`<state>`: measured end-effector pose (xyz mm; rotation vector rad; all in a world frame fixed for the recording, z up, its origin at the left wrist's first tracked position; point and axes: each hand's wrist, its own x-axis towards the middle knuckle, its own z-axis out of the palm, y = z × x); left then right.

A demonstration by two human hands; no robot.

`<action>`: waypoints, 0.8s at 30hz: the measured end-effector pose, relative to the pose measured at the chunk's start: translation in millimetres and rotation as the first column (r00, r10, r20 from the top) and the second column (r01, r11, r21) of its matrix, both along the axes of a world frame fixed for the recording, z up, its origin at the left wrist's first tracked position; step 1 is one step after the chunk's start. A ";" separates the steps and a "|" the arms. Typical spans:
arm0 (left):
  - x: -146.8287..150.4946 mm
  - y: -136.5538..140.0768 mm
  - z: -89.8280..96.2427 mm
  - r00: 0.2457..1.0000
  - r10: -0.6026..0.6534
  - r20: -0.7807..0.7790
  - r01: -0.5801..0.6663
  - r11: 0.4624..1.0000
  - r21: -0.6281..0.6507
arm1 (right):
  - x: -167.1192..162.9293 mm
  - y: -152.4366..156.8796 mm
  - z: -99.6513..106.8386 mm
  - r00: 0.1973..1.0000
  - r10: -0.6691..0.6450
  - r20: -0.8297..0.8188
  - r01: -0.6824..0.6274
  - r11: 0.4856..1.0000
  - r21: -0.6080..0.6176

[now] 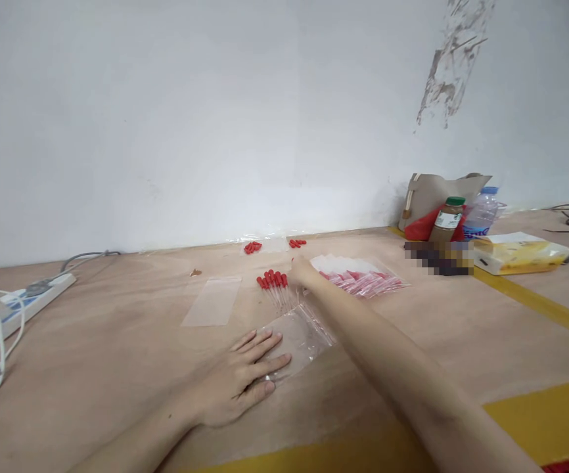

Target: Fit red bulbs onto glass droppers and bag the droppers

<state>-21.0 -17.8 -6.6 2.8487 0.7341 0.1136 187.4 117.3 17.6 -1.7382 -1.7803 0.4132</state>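
My left hand (250, 371) lies flat, fingers spread, on a clear zip bag (297, 338) at the table's near middle. Beyond that bag is a fanned row of thin clear droppers with red bulbs (272, 280). At the row's right end, my right hand (301, 272) has its fingers drawn together, and a bit of red shows at the fingertips, seemingly a dropper's bulb; the hand hides most of it. Just right of this hand, a pile of clear bags with red-bulbed droppers (363, 281) overlaps. Left of the row lies a flat clear bag (214, 302).
Red bulbs (253, 247) lie in clear plastic near the wall, with more (297, 244) beside them. A power strip (52, 289) with white cables is at left. At right stand a tissue pack (521, 254), a green-capped jar (447, 220), a water bottle (481, 213) and a beige bag (427, 190).
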 end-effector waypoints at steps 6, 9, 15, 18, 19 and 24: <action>8.1 1.0 8.5 0.997 -0.066 0.025 0.067 0.997 -0.037 | 68.4 -54.0 -4.9 0.958 0.039 -0.285 0.040 0.963 0.267; 15.9 2.3 4.8 0.995 -0.003 0.104 0.009 0.998 -0.057 | 96.3 -84.9 -31.2 0.814 0.042 -0.579 0.096 0.974 0.205; 14.8 2.0 -8.0 0.942 0.176 0.284 -0.155 0.983 -0.095 | 105.4 -112.5 -59.8 0.605 0.000 -0.796 0.196 0.969 0.149; 11.3 0.0 -9.5 0.952 0.186 0.243 -0.164 0.980 -0.108 | 98.7 -111.9 -62.2 0.570 0.011 -0.821 0.158 0.980 0.123; 10.9 -0.3 -9.6 0.956 0.176 0.234 -0.155 0.982 -0.105 | 96.3 -111.2 -62.7 0.560 0.017 -0.828 0.143 0.983 0.117; 10.9 0.6 -8.9 0.966 0.166 0.200 -0.144 0.982 -0.120 | 88.2 -111.9 -65.5 0.489 0.036 -0.872 0.073 0.994 0.082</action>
